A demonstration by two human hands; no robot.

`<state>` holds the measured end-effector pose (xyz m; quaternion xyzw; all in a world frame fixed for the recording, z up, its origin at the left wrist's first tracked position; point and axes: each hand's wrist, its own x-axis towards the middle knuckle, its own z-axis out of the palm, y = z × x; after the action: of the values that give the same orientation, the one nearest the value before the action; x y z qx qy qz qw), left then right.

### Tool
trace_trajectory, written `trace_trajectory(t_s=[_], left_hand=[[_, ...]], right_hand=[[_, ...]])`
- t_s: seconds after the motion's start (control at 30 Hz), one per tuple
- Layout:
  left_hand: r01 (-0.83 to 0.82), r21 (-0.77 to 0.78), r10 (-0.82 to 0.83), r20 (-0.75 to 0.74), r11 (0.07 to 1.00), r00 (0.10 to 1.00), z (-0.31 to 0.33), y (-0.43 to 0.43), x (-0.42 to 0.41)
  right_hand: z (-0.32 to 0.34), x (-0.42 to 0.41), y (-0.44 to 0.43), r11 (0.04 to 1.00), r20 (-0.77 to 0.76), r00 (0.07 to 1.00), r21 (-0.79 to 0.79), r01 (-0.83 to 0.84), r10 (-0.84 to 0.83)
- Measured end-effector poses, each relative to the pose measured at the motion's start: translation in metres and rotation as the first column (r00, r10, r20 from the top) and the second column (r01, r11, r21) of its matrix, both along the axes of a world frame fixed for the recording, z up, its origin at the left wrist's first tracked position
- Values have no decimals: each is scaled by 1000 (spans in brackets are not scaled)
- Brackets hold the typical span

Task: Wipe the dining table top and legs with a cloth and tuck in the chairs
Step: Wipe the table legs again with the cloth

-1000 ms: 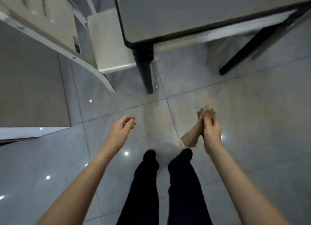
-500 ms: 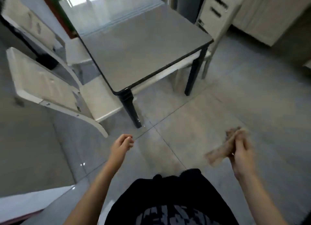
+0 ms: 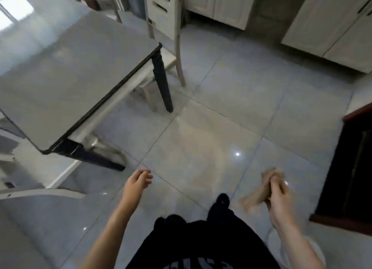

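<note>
- Floor (image 3: 211, 148): pale glossy tiles. I stand on it off the table's near corner, and no part of me touches the table.
- Dining table top (image 3: 70, 83): grey and shiny, with nothing on it. No smear or crumb shows, but I cannot tell whether it has been wiped.
- Near chair (image 3: 40, 192): white, beside the table's near corner, drawn out and not under the top. I judge it not yet tucked in.
- Far chair (image 3: 165, 23): pale, at the table's far corner, its seat partly under that edge. It looks close to tucked, if not fully.
- Far-corner leg (image 3: 162, 81): dark and upright, with nothing touching it. I cannot tell if it has been wiped.
- Near-corner leg (image 3: 96, 160): dark and blurred, likewise untouched.
- Left hand (image 3: 134, 186): fingers loosely curled, holding nothing, above the floor near the near corner.
- Right hand (image 3: 278, 196): fingers wrapped round the cloth.
- Cloth (image 3: 259, 194): tan and bunched, in my right hand over the floor, well apart from the table. By my reckoning no wiping is under way.
</note>
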<state>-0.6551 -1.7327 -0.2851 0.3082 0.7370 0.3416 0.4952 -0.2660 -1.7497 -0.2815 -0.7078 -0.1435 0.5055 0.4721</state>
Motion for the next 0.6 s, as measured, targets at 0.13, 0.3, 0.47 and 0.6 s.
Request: trace_trajectory(t_s=[0.13, 0.3, 0.47, 0.6], left_hand=[[-24, -1, 24, 8, 1000, 1000, 3, 29, 66], [-88, -42, 87, -23, 995, 996, 4, 42, 99], [-246, -91, 241, -59, 965, 969, -11, 70, 101], [-313, -95, 311, -41, 945, 950, -27, 117, 102]], right_hand=[[15, 53, 63, 995, 32, 995, 46, -93, 91], [34, 72, 157, 962, 7, 970, 132, -241, 242], [23, 70, 248, 936, 2, 945, 137, -324, 327], [13, 68, 314, 924, -7, 929, 113, -366, 370]])
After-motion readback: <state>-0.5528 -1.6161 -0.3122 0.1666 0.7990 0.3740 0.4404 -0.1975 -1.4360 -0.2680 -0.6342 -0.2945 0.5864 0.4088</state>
